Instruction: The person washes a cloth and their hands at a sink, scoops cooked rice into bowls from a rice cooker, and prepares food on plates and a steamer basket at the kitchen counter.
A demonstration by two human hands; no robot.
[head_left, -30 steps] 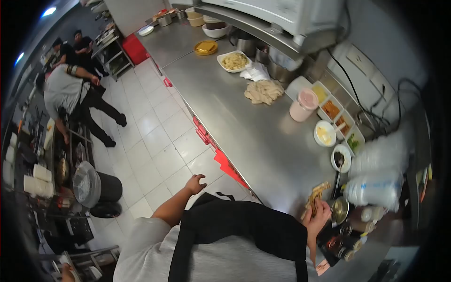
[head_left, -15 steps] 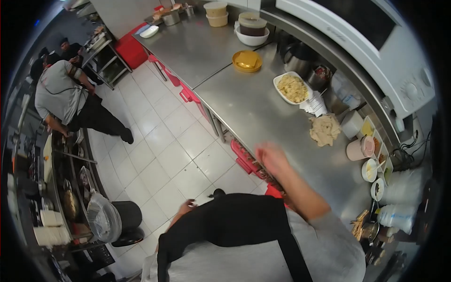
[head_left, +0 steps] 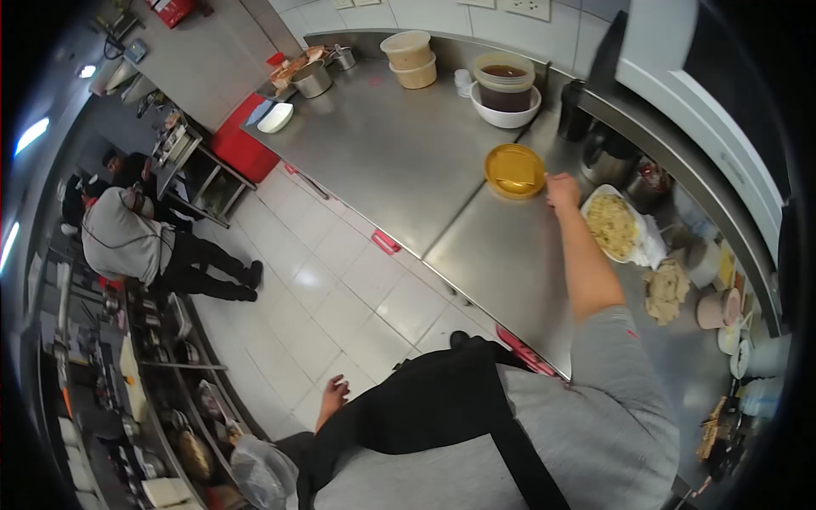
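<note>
My right hand (head_left: pixel 562 194) is stretched out over the steel counter, its curled fingers at the right rim of a yellow bowl (head_left: pixel 501 186). The fingers look closed on that rim. Inside the bowl lies a flat yellow piece. Just right of the hand is a white dish of pale, chopped-looking food (head_left: pixel 611 225). Low beside my black apron, my left hand (head_left: pixel 335 393) hangs over the floor with its fingers apart, holding nothing.
Farther along the counter (head_left: pixel 374 144) stand a white bowl with a dark-filled tub (head_left: pixel 505 92), stacked tubs (head_left: pixel 410 61) and a steel pot (head_left: pixel 312 80). A crumpled cloth (head_left: pixel 666 291) lies at right. A co-worker (head_left: pixel 127 234) bends over the left-hand kitchen line.
My right arm has extended forward from the counter's near edge to the yellow bowl. The camera view has shifted toward the far wall. My left hand stays low, its fingers more visible.
</note>
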